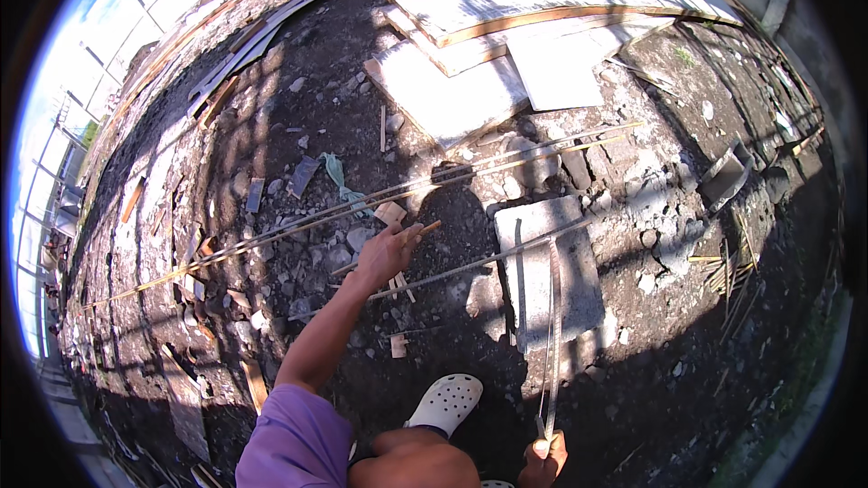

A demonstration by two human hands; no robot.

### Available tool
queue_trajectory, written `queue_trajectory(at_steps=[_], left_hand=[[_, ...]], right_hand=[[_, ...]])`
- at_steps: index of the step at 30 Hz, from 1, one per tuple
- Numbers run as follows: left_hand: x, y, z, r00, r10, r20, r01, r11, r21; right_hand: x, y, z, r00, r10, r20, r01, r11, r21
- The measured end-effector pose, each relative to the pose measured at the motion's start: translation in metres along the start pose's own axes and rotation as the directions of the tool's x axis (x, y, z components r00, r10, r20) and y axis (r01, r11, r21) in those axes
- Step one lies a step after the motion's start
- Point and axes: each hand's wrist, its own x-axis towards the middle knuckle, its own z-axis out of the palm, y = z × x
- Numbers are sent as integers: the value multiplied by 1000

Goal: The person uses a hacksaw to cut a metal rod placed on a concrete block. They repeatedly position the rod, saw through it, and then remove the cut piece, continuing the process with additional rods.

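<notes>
My left hand (384,258) reaches forward over the rubble, its fingers closed around a short brown stick (430,229) that pokes out to the right. A small wooden block (391,212) lies just beyond it. Low in the view, my right hand (542,461) grips the near end of a long, narrow metal tool (554,325); its exact kind is unclear. The tool's far end meets a thin grey rod (470,267), which crosses over a flat concrete slab (533,298) and runs left below my left hand.
Long thin rods (298,221) lie diagonally beyond my left hand. White-faced panels (551,0) are stacked at the back. Near a green cloth strip (339,183) are stones and wood scraps. A bent grey piece (726,176) lies right. My white clog (450,402) is below.
</notes>
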Motion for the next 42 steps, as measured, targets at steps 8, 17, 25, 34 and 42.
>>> queue_trajectory(at_steps=[8,17,25,34,42], left_hand=[[-20,11,-23,988,-92,-126,73,987,-145],[-24,-9,-14,992,-65,106,62,998,29],[-16,37,16,997,-59,51,65,992,-111],[-28,59,48,926,-148,348,255,923,-289],[-28,58,55,924,-207,322,314,891,-328]], right_hand=[[13,15,-1,999,-5,-54,19,965,262],[11,29,5,992,106,-73,-48,831,555],[10,19,8,996,38,-79,9,854,521],[60,-30,43,984,107,142,-148,934,325],[113,-29,117,975,7,221,-8,1000,5]])
